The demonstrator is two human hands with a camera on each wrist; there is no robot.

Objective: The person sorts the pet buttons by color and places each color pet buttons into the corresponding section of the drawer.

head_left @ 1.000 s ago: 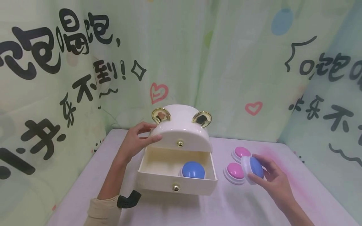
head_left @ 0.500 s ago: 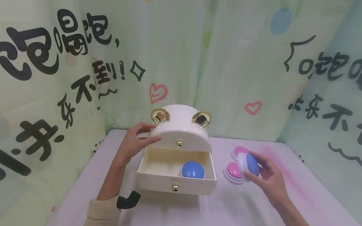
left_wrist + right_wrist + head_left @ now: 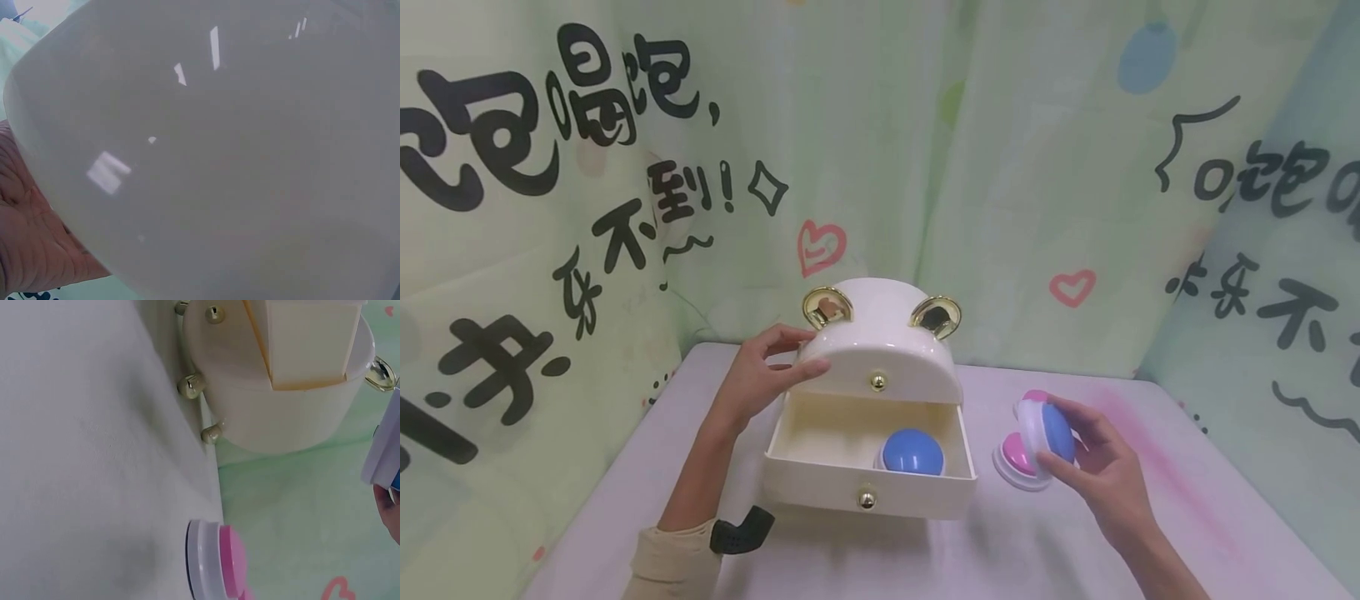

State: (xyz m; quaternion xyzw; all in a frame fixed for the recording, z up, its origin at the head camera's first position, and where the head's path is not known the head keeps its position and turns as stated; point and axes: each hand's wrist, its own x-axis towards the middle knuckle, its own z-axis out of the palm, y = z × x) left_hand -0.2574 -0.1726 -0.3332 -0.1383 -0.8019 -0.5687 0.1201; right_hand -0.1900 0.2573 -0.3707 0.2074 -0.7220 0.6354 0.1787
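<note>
A white storage box [image 3: 880,333] with gold ears stands mid-table, its lower drawer [image 3: 808,487] pulled out. My left hand [image 3: 763,375] grips the box's left side, thumb on the front and fingers passing behind the left ear. Inside the drawer, toward its right, lies a blue dome-topped push button [image 3: 912,452]. My right hand [image 3: 1101,467] pinches a second blue push button [image 3: 1057,432] by its white base, tipped on edge. Behind it, partly covered in the head view, are two pink push buttons: a nearer one [image 3: 1017,457] and a farther one [image 3: 1036,395].
The white table [image 3: 850,567] has a pink-tinted patch at the right. Lettered curtains [image 3: 880,167] rise close behind and on both sides. Gold ball feet [image 3: 190,386] under the box show in the right wrist view, and the drawer front carries a gold knob [image 3: 867,500].
My right hand has moved left with the blue push button, which now overlaps both pink ones more in the head view. The left hand and the box have stayed put.
</note>
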